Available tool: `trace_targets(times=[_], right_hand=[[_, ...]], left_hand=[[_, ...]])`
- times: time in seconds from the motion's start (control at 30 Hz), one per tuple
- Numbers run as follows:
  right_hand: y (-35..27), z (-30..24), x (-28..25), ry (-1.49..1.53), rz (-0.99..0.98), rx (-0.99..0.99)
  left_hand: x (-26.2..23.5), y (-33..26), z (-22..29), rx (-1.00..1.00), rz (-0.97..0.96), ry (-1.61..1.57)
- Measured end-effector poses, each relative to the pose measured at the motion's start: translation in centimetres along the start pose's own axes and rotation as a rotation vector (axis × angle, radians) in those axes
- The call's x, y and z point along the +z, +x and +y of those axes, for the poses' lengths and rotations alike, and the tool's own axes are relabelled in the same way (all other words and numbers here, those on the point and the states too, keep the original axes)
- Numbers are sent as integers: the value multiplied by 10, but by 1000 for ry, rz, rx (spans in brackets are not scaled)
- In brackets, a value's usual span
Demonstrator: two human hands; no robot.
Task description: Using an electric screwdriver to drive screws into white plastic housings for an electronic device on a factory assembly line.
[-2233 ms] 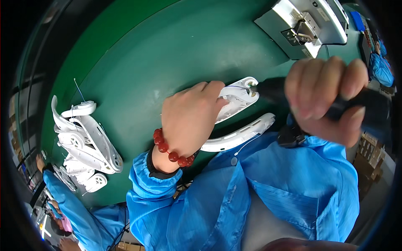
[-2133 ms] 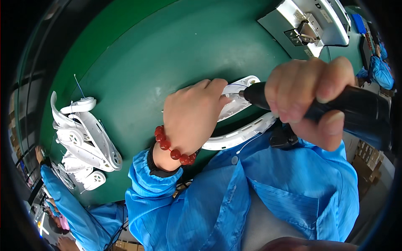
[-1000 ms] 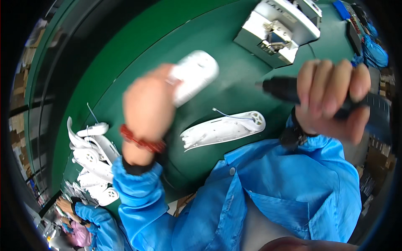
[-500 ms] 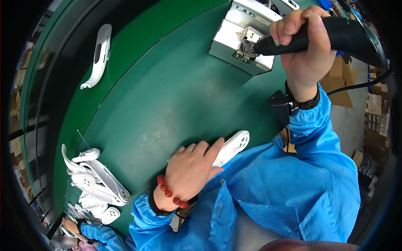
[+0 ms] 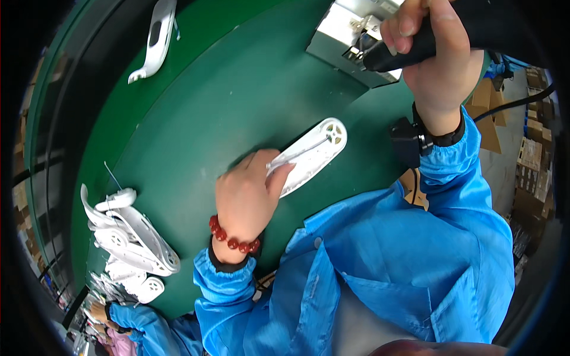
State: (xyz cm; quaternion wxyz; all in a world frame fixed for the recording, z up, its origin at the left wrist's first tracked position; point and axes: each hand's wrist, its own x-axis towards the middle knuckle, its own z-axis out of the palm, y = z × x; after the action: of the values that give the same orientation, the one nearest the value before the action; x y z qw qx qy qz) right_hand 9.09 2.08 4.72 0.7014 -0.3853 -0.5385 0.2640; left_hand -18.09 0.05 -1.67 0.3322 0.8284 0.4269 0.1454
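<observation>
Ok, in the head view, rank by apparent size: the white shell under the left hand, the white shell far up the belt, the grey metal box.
1. Grey metal box, partly cut off.
2. White shell under the left hand.
3. White shell up the belt.
The two shells look like the same kind; distance and fisheye may shrink the far one.

This is a factory assembly line. A long green work table [image 5: 196,118] carries identical white moulded plastic shells: a heap [image 5: 127,237] at its left edge, another [image 5: 155,38] toward its far edge. Workers wear blue smocks [image 5: 380,261]; a metal fixture [image 5: 347,35] sits at the far right corner, cardboard cartons [image 5: 531,166] stacked beyond.
</observation>
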Motion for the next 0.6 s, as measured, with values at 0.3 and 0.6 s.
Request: trace_targets(times=[0.3, 0.6], right_hand=[[-48, 2, 20, 251, -211, 125], [-50, 16, 18, 227, -200, 189]], left_hand=[[1, 1, -1, -20, -25, -59], [3, 4, -2, 11, 22, -57]])
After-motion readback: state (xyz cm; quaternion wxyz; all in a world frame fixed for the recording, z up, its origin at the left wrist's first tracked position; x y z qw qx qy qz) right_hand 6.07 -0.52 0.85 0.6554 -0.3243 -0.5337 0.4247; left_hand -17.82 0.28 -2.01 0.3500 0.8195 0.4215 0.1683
